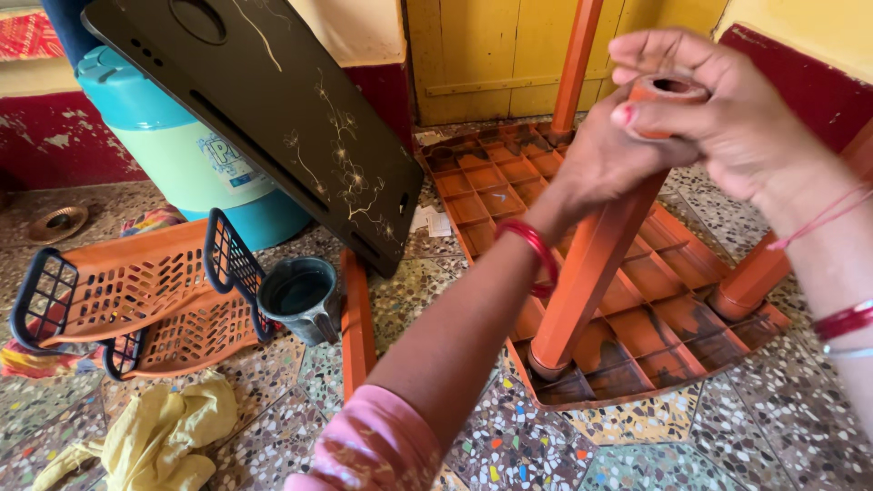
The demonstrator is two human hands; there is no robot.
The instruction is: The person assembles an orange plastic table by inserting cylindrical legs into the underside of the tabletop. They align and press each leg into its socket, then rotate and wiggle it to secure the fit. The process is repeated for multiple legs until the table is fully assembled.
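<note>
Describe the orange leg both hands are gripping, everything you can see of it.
The orange leg looks like moulded plastic, a long tube with flattened faces and a hollow, open top end. It stands slightly tilted, its foot seated in a corner socket of the upturned orange table base lying on the speckled floor. The left hand wraps its upper part; the right hand closes around the top rim. Dark grime marks the base around the socket.

speckled terrazzo floor (546, 445), red-n-yellow walls (55, 136), yellow wood door (482, 55) at back, bright daylight.
</note>
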